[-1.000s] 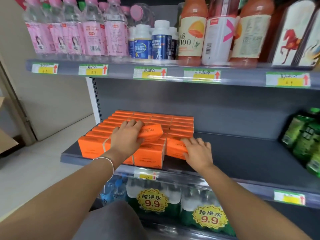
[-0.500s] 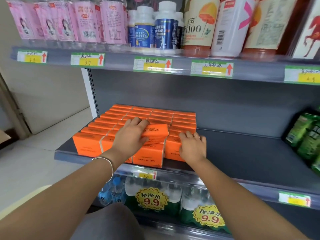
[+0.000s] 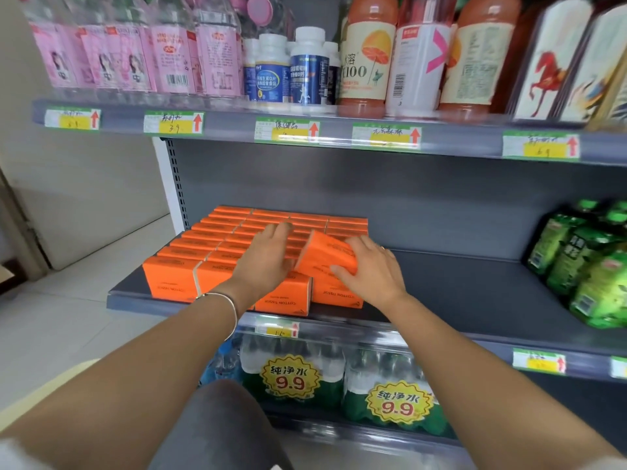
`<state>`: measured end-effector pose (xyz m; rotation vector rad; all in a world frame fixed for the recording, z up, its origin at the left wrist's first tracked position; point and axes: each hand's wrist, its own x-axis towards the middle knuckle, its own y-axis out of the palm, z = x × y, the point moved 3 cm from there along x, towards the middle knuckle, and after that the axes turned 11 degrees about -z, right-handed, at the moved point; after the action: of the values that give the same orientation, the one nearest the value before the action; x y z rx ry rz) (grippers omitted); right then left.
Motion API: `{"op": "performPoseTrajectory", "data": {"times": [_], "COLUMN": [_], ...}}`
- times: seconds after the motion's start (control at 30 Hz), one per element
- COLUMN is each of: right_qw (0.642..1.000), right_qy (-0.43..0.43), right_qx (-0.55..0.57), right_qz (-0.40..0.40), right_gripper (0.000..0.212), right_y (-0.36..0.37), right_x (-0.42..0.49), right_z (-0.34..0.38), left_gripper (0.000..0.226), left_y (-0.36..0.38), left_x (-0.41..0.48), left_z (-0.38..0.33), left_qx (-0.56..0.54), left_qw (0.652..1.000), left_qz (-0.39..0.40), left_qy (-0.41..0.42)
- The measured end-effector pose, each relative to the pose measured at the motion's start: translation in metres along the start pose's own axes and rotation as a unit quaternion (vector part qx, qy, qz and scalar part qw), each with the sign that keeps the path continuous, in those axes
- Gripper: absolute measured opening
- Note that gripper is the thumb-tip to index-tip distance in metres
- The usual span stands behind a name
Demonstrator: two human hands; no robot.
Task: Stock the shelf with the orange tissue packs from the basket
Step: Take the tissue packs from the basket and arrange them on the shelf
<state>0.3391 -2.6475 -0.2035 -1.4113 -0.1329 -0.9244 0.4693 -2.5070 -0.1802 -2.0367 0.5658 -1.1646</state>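
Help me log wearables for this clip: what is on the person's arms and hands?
No gloves on the left hand or right hand, and both forearms are bare of sleeves. A thin silver bangle circles the left wrist. A small ring may sit on a right finger, too small to confirm.

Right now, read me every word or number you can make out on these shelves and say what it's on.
"COTTON TISSUE": upside down on the front tissue pack.
"纯净水 9.9": yellow stickers on the water packs.
"100": juice bottle label.
"3.9": handwritten price tag.
Other tags, bottle labels: too blurred.
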Motion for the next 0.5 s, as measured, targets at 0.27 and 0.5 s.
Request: {"op": "performPoseTrajectory", "data": {"times": [0.27,0.5], "right_qw": [0.994,0.99], "right_qy": [0.0,0.018], "right_qx": [-0.093,-0.116], "right_qz": [0.058,0.078], "right_gripper": [0.052,0.05], "right_y": [0.018,0.023], "right_x": [-0.023,-0.016], "right_z": [-0.022,-0.048], "left_gripper": [0.068,0.063], "left_y": [0.043,0.051], "left_x": [-0.027,-0.028], "left_z": [0.011,0.019], "left_qx": [0.177,0.164], "left_qw": [0.953,0.958], "left_qz": [0.242,0.233], "left_qy": [0.036,0.024]}}
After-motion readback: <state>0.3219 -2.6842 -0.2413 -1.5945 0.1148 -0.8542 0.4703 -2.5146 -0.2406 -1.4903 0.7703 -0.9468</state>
